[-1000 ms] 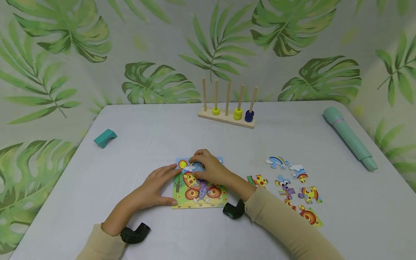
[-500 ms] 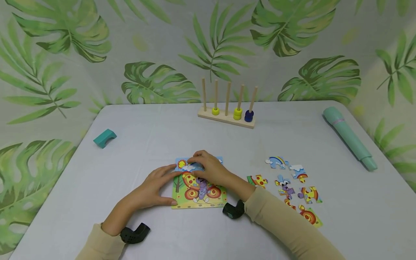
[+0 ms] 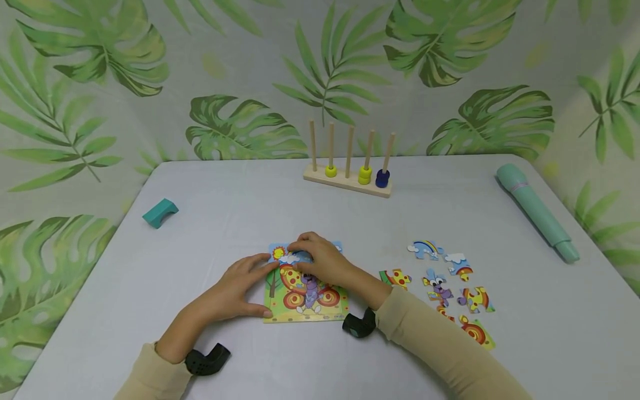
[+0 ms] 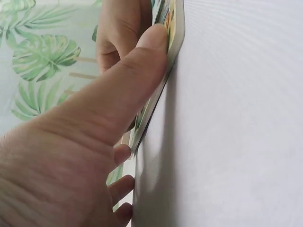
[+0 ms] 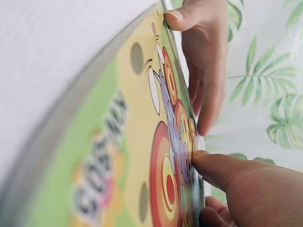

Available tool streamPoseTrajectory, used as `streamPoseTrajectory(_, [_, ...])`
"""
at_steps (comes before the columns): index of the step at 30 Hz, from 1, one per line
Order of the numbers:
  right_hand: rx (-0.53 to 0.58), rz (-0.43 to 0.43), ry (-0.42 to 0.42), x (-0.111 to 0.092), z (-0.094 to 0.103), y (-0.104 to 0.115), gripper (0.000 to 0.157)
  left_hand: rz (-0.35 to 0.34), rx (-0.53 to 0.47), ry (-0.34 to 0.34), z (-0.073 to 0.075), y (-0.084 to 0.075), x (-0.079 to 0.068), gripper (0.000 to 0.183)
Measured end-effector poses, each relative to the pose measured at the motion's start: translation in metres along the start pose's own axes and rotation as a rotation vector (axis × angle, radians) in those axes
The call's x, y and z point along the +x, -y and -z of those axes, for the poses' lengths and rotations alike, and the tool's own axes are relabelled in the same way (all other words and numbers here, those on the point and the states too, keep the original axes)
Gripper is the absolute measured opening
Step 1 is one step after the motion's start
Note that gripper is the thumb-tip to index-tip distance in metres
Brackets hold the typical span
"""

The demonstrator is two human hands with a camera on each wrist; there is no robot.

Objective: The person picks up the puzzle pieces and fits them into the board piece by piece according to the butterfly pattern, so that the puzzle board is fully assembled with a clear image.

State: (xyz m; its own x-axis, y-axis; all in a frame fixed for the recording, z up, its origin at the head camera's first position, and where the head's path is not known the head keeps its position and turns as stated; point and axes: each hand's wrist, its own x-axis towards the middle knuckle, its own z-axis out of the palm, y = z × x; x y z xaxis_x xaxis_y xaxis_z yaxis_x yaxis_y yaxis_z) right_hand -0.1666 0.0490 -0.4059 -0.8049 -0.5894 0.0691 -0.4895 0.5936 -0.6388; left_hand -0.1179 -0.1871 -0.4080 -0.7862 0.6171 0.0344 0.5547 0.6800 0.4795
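Observation:
A butterfly jigsaw board [image 3: 312, 305] lies flat on the table in the head view, with a sun and a tree printed at its left. My left hand [image 3: 230, 286] steadies its left side, the thumb near the lower left corner and the fingers spread toward the upper edge. Over the top part, my right hand [image 3: 325, 260] pinches a blue rainbow puzzle piece [image 3: 303, 256] between thumb and fingers, covering much of that area. From the right wrist, the right thumb [image 5: 222, 168] shows right at the board's surface. The left thumb [image 4: 142, 56] presses the board's edge in the left wrist view.
Several loose puzzle pieces [image 3: 438, 288] lie to the right, partly behind the right sleeve [image 3: 440, 344]. A wooden peg stand [image 3: 347, 180] with yellow and blue beads stands at the back. A teal arched block [image 3: 160, 213] sits far left, a mint-green microphone-like tube [image 3: 537, 211] far right.
My right hand has shifted very slightly left and nearer over the board with the puzzle piece. The left hand keeps its place at the board's edge.

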Motion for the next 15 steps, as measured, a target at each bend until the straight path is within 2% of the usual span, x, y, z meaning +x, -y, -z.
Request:
streamPoseTrajectory(10, [0.034,0.026,0.006,-0.0088,-0.0018,0.002,0.037,-0.012,0.042,0.029,0.0001,-0.0069,0.0018,0.099])
streamPoseTrajectory(15, [0.033,0.046,0.0,-0.0092,-0.003,0.0008,0.036,0.015,-0.014,0.074,0.0041,-0.0037,0.0052,0.095])
